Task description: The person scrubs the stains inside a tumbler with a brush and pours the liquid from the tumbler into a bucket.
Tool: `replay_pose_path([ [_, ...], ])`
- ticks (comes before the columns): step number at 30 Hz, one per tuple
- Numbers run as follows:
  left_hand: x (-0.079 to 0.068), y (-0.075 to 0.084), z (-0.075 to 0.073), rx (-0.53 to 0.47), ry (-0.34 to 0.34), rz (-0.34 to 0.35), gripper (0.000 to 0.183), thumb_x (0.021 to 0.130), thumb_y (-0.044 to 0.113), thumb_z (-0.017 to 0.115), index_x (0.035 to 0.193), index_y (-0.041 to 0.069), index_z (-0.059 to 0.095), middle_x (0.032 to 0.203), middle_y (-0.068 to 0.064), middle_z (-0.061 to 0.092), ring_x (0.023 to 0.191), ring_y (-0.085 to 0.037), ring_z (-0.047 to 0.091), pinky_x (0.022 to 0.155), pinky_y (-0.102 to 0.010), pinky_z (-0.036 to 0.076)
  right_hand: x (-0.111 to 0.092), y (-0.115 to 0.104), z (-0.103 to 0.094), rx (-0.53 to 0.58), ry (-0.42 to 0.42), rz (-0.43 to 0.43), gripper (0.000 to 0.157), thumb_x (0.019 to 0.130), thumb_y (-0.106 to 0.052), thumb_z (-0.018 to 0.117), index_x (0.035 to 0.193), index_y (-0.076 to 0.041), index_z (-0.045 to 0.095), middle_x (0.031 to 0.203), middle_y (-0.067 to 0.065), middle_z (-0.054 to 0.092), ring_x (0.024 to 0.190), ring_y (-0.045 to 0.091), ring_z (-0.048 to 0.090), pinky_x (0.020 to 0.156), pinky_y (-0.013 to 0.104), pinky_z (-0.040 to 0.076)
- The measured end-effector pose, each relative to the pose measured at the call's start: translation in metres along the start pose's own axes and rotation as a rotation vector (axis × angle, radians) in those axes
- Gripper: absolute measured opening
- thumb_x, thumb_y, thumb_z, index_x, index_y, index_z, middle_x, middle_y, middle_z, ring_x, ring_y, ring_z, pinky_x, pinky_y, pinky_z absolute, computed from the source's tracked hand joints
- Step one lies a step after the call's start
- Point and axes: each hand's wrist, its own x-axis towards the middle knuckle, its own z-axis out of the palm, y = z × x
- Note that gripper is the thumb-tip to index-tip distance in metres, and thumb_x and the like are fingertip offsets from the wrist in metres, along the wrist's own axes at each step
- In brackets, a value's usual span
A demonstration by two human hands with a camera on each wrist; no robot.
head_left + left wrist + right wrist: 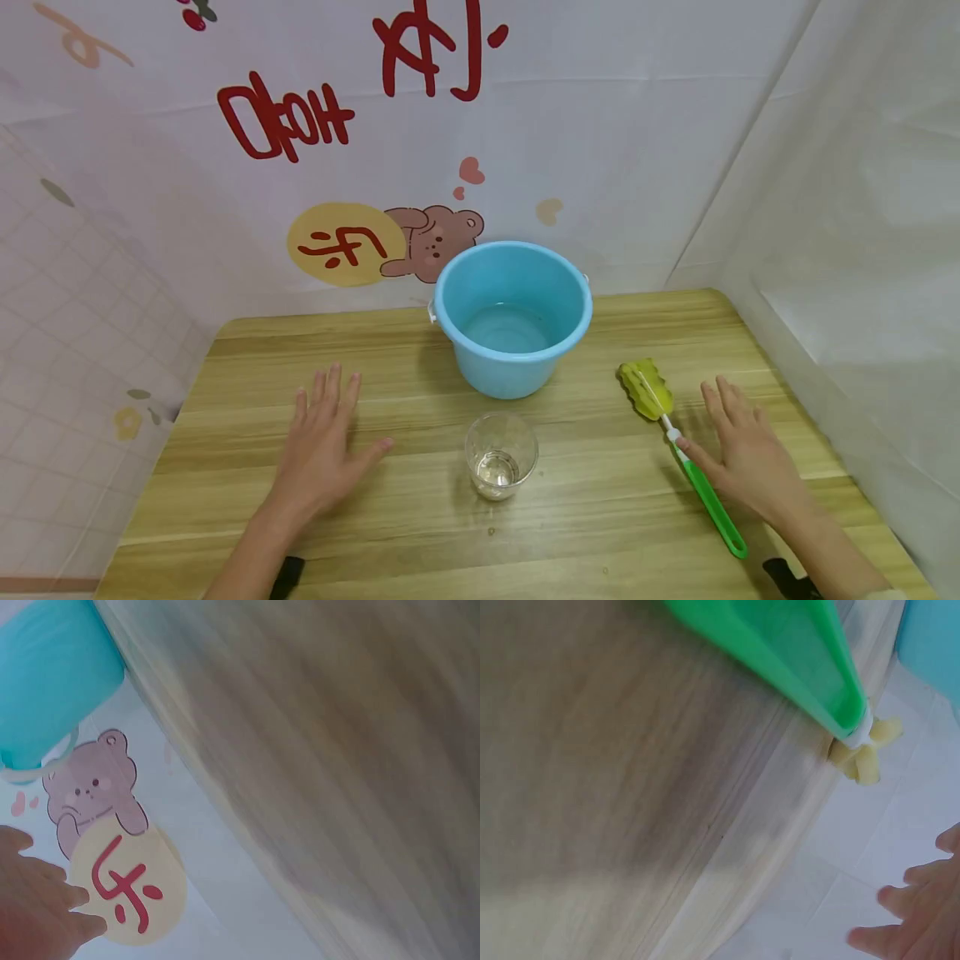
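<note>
My left hand (318,454) is spread over the left half of the table, fingers straight and holding nothing. On the other side, my right hand (750,458) is also spread, its thumb overlapping the neck of a sponge bottle brush (705,492) in the head view. The brush has a yellow-green sponge head (645,389) and a green handle (780,652). Between the hands stands a clear glass (501,456), upright, with a little liquid at its bottom. Behind the glass is a light blue bucket (504,371) holding some water.
The wood-patterned table (390,517) has its back edge against a white printed cloth (600,125) with a bear and red characters. More white cloth hangs at both sides. A white bucket handle end (432,312) juts out at the bucket's left. Small drops dot the table near the glass.
</note>
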Motion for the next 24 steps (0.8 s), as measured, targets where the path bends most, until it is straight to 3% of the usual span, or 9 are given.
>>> replay_pose_path([
  [3, 0.001, 0.006, 0.002, -0.024, 0.034, 0.023, 0.108, 0.091, 0.054, 0.076, 0.167, 0.006, 0.016, 0.173, -0.021, 0.002, 0.159, -0.04, -0.001, 0.126, -0.061, 0.002, -0.003, -0.005, -0.001, 0.004, -0.024, 0.023, 0.096, 0.103, -0.046, 0.066, 0.167, -0.002, 0.009, 0.172, 0.026, 0.004, 0.154, 0.052, 0.015, 0.12, 0.071, 0.012],
  [8, 0.003, 0.018, 0.006, -0.102, 0.067, 0.048, 0.115, 0.085, 0.052, 0.083, 0.166, 0.003, 0.018, 0.174, -0.018, 0.003, 0.16, -0.038, 0.001, 0.127, -0.057, 0.002, -0.005, -0.011, -0.002, -0.018, -0.083, 0.06, 0.1, 0.102, -0.051, 0.065, 0.167, -0.004, 0.005, 0.17, 0.03, 0.009, 0.133, 0.065, 0.042, 0.101, 0.074, 0.041],
  [11, 0.004, 0.025, 0.008, -0.157, 0.061, 0.05, 0.122, 0.08, 0.053, 0.086, 0.167, 0.004, 0.016, 0.175, -0.014, 0.001, 0.161, -0.035, 0.0, 0.127, -0.058, 0.003, -0.005, -0.014, -0.002, -0.016, -0.137, 0.087, 0.104, 0.1, -0.055, 0.065, 0.167, -0.003, 0.005, 0.166, 0.036, 0.016, 0.115, 0.063, 0.057, 0.072, 0.06, 0.057],
  [14, 0.005, 0.032, 0.01, -0.191, 0.038, 0.05, 0.129, 0.076, 0.057, 0.088, 0.168, 0.008, 0.012, 0.175, -0.011, 0.001, 0.161, -0.033, 0.001, 0.127, -0.057, 0.005, -0.006, -0.017, -0.002, -0.012, -0.177, 0.102, 0.106, 0.099, -0.06, 0.065, 0.165, 0.002, 0.011, 0.161, 0.04, 0.024, 0.107, 0.062, 0.062, 0.056, 0.048, 0.055],
  [21, 0.006, 0.049, 0.016, -0.23, -0.008, 0.065, 0.136, 0.07, 0.061, 0.09, 0.169, 0.011, 0.011, 0.176, -0.008, 0.003, 0.161, -0.031, 0.006, 0.127, -0.056, 0.008, -0.009, -0.022, 0.001, -0.028, -0.194, 0.11, 0.103, 0.097, -0.064, 0.064, 0.159, 0.01, 0.028, 0.15, 0.039, 0.042, 0.121, 0.062, 0.053, 0.072, 0.065, 0.056],
  [24, 0.006, 0.055, 0.019, -0.224, -0.016, 0.096, 0.136, 0.069, 0.062, 0.09, 0.168, 0.009, 0.014, 0.175, -0.011, 0.006, 0.161, -0.032, 0.009, 0.126, -0.061, 0.012, -0.01, -0.023, 0.001, -0.033, -0.205, 0.123, 0.103, 0.097, -0.066, 0.062, 0.158, 0.01, 0.03, 0.145, 0.039, 0.048, 0.121, 0.06, 0.055, 0.074, 0.066, 0.056],
])
